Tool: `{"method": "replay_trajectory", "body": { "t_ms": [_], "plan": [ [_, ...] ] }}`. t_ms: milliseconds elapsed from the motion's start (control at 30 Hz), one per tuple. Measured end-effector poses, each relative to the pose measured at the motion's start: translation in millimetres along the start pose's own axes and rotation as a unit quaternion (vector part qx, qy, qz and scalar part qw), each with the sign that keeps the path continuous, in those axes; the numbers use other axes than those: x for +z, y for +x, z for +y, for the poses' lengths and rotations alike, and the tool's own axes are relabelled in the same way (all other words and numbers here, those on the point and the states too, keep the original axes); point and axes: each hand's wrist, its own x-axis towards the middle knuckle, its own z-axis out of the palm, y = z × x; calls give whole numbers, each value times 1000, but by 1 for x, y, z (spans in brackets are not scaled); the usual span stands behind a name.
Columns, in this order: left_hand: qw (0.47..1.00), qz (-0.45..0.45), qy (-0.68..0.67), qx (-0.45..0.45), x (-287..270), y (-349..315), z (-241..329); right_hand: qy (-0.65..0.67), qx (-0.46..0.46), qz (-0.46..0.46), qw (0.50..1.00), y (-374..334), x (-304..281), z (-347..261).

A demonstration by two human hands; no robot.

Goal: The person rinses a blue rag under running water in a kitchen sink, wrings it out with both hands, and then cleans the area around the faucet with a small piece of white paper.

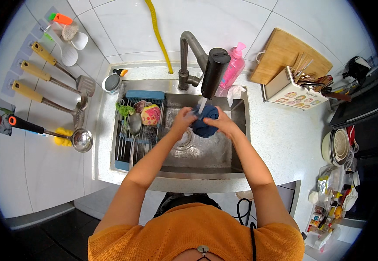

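Note:
Over the steel sink I hold a dark blue, rounded thing that looks like bunched cloth; its exact kind is hard to tell. My left hand grips its left side, with the fingers partly blurred. On the right side, my right hand is closed round it, thumb on top. A stream of water from the dark faucet runs down onto it between my hands.
A drying rack in the sink's left part holds a ladle, a pink-and-yellow sponge and greens. Behind the sink stands a pink pump bottle. At right are a cutting board and a utensil holder.

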Motion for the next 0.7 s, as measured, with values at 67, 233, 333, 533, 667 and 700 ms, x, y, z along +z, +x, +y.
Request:
{"method": "replay_trajectory", "body": {
  "t_ms": [67,233,333,533,667,700],
  "plan": [
    [959,2,-227,-168,-3,2,9,-98,-84,-13,992,-2,3,10],
    [858,50,-455,-232,-5,8,7,-207,-91,-35,973,13,0,63],
    [796,92,-509,-314,8,2,29,-257,-155,20,954,19,10,80],
    [741,144,-579,-310,16,8,32,-257,-273,106,921,28,27,88],
    [686,294,-577,-332,-4,17,23,-81,-105,86,987,19,21,66],
    [716,305,-530,-337,-3,15,22,-54,-80,97,991,17,19,60]
  ]
}}
